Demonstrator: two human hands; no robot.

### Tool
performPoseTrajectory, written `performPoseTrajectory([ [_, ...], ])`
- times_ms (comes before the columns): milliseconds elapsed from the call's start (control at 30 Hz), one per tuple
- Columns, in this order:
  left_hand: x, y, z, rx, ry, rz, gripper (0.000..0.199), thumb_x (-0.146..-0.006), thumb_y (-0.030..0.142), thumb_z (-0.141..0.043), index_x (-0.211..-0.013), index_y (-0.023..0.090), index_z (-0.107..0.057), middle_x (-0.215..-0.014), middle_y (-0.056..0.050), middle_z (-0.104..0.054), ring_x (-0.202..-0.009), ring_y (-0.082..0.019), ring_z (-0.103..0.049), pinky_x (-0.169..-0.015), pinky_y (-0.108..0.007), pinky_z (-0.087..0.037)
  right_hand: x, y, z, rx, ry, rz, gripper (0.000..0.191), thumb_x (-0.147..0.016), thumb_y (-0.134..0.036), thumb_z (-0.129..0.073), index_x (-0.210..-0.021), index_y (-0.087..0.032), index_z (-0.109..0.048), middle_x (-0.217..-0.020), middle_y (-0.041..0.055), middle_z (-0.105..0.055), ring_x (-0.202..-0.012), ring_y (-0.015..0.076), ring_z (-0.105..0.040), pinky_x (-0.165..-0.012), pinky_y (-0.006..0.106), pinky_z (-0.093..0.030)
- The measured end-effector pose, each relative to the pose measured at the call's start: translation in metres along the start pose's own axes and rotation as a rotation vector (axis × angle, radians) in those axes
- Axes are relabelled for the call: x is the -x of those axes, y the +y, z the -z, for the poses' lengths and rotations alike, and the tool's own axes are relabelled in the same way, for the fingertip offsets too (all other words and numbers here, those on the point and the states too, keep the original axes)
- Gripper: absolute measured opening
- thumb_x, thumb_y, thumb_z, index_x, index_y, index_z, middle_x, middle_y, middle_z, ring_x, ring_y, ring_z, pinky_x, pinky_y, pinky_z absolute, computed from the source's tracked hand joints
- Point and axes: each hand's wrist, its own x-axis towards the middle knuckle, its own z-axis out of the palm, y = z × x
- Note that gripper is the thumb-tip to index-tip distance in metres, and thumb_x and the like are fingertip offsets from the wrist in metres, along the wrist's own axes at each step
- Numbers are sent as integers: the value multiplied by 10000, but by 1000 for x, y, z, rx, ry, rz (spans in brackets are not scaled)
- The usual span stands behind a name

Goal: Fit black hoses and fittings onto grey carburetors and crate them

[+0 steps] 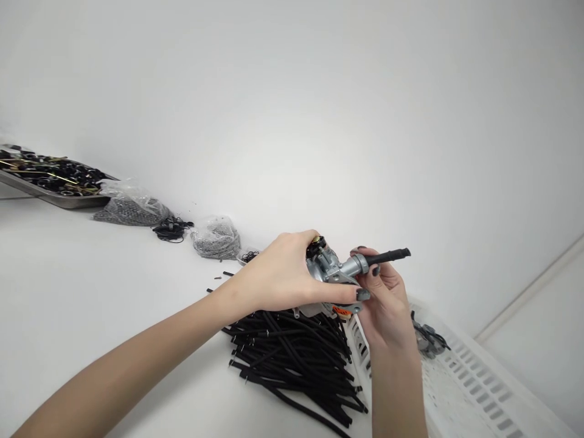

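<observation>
A silver metal carburetor (335,272) is held up in front of me, with a black rubber sleeve (387,255) pointing right from its ringed neck. My left hand (287,274) is closed around the carburetor body, thumb along its near side. Fingers of my right hand (385,298) pinch at the ringed neck where the black sleeve begins. An orange patch (342,310) shows on the underside. Below the hands lies a pile of black rubber hoses (292,359), some with small clips at their ends.
A white slotted plastic basket (474,377) stands at the right, with another carburetor (429,340) in it. Along the wall at left are a metal tray (68,202) of small parts, two clear plastic bags (132,207) of small grey parts, and a bunch of black rings (172,229).
</observation>
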Motion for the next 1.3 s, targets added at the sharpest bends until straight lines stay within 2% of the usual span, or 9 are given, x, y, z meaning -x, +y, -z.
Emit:
performPoseTrajectory([
  [133, -2, -2, 1, 29, -38, -1, 542, -630, 553, -847, -1000, 190, -688, -846, -37, -713, -749, -242, -651, -669, -328, -479, -1, 10, -3, -114, -68, 56, 157, -792, -401, -882, -874, -286, -814, -956, 3, -796, -980, 151, -731, -903, 273, -596],
  [300, -4, -5, 2, 73, -104, -1, 508, -636, 518, -856, -984, 186, -690, -832, -30, -704, -756, -239, -644, -679, -320, -471, 0, 14, -1, -161, -124, 57, 69, -896, -378, -784, -935, -321, -790, -928, 2, -796, -976, 172, -737, -908, 332, -606],
  [433, -5, -5, 1, 89, -120, 0, 510, -637, 509, -861, -987, 179, -691, -876, -39, -706, -780, -244, -643, -692, -322, -471, 0, 14, 1, -144, -174, 76, 104, -916, -402, -746, -939, -304, -769, -884, 24, -756, -1100, 226, -711, -967, 406, -593],
  [667, -4, -7, -2, 123, -107, 8, 519, -651, 510, -860, -1002, 173, -680, -875, -35, -701, -764, -230, -635, -685, -316, -475, 2, 17, -8, -180, -127, 81, 152, -894, -441, -760, -921, -293, -737, -884, 14, -711, -1184, 237, -681, -1043, 436, -545],
  [867, -4, -6, -5, 162, -111, 52, 544, -676, 508, -858, -1063, 181, -662, -965, -41, -708, -838, -245, -653, -709, -325, -494, 4, 19, -14, -163, -142, 100, 147, -921, -477, -722, -961, -335, -719, -899, 21, -781, -1316, 248, -623, -1146, 506, -465],
  [1067, -3, -5, -8, 232, -124, 32, 505, -706, 421, -858, -1115, 189, -676, -1013, -45, -696, -903, -247, -642, -745, -326, -487, 6, 18, -18, -135, -99, 73, 231, -922, -536, -696, -1004, -321, -721, -789, 34, -760, -1239, 298, -670, -1112, 553, -489],
  [1300, -4, -7, -9, 244, -128, 3, 423, -708, 408, -854, -1011, 193, -650, -934, -10, -625, -847, -200, -577, -759, -316, -467, 5, 21, -20, -159, -122, 90, 259, -924, -549, -691, -977, -302, -750, -768, 26, -732, -1113, 255, -706, -1090, 486, -516],
])
